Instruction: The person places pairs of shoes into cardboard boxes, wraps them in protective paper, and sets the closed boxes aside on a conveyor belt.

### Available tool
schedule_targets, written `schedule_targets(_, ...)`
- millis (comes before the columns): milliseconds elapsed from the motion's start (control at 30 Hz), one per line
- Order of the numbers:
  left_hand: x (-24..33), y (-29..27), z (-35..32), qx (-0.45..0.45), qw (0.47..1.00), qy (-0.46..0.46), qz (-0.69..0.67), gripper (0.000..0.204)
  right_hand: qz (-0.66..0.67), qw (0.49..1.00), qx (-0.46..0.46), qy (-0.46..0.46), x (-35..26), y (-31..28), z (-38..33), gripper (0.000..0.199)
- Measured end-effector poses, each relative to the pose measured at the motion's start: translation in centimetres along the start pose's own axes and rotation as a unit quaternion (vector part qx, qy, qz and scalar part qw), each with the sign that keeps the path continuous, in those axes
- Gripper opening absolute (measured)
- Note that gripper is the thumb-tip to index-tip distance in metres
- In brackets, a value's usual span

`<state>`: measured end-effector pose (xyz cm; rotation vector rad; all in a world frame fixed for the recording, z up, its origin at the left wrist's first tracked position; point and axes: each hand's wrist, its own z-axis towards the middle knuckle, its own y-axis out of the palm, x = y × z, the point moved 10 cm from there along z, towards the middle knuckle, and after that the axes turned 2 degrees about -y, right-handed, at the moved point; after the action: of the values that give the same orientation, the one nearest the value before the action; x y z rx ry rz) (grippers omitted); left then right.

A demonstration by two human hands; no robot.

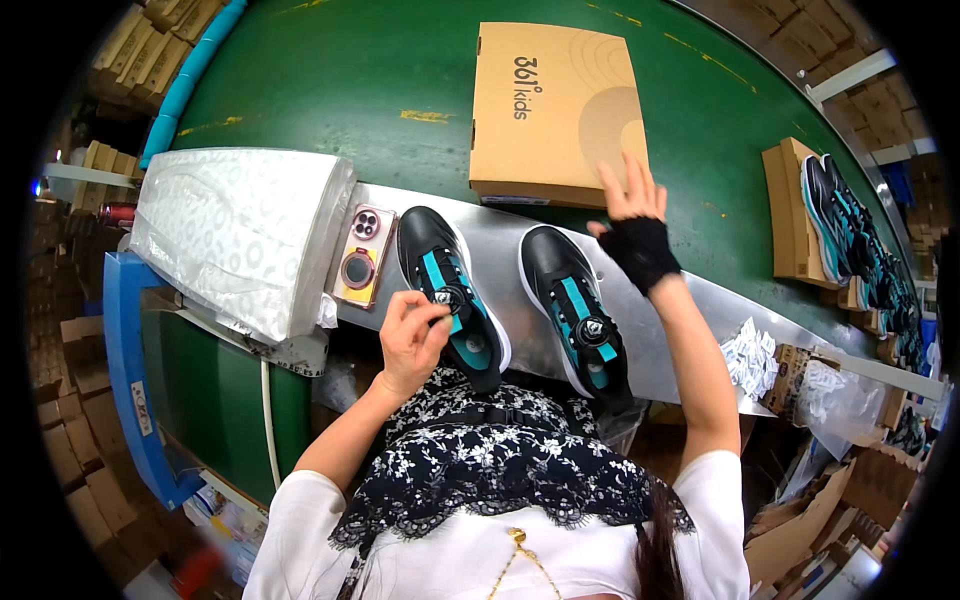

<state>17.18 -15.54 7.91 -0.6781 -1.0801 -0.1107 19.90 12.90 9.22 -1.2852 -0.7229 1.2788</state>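
Note:
Two black shoes with teal tongues lie side by side on a grey metal shelf point(510, 245) in front of me. My left hand point(412, 333) pinches the round dial on the left shoe point(447, 292). The right shoe point(575, 305) lies untouched beside it. My right hand point(633, 220), in a black fingerless glove, reaches forward with spread fingers and touches the near edge of a closed brown cardboard shoe box point(553, 108) on the green belt point(340, 80).
A phone in a pink case point(360, 255) lies left of the shoes, beside a thick stack of white wrapping paper point(240, 235). More shoes in open boxes point(830, 215) stand at the right. Small white packets point(750, 355) and clear bags point(835, 395) sit lower right.

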Motion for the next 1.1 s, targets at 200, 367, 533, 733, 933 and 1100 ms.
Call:
schedule_targets(200, -1.7, -1.2, 6.2, 0.068, 0.994, -0.08, 0.039, 0.033, -0.105, 0.984, 0.094, -0.108, 0.5, 2.1, 2.6, 0.066)
schedule_targets(367, -0.1, -0.5, 13.5, 0.105, 0.982, 0.03, 0.155, 0.057, 0.032, 0.966, 0.185, -0.179, -2.8, -5.8, 2.3, 0.055)
schedule_targets(533, 2.5, 0.9, 17.6, 0.027, 0.997, 0.034, 0.071, 0.041, 0.198, 0.949, 0.245, -0.007, 1.6, -10.7, 2.2, 0.048)
schedule_targets(733, 5.5, 1.0, 18.5, -0.008, 1.0, -0.019, 0.002, 0.041, 0.387, 0.845, 0.312, 0.198, 8.6, -17.2, 4.5, 0.051)
schedule_targets(933, 5.2, 1.4, 18.7, -0.044, 0.998, -0.025, 0.026, 0.029, 0.492, 0.789, 0.271, 0.249, 12.1, -16.9, 4.0, 0.038)
schedule_targets(1100, 2.3, 2.2, 17.1, -0.02, 0.987, 0.066, 0.145, 0.027, 0.681, 0.643, 0.297, 0.185, 10.3, -14.6, 0.3, 0.027)
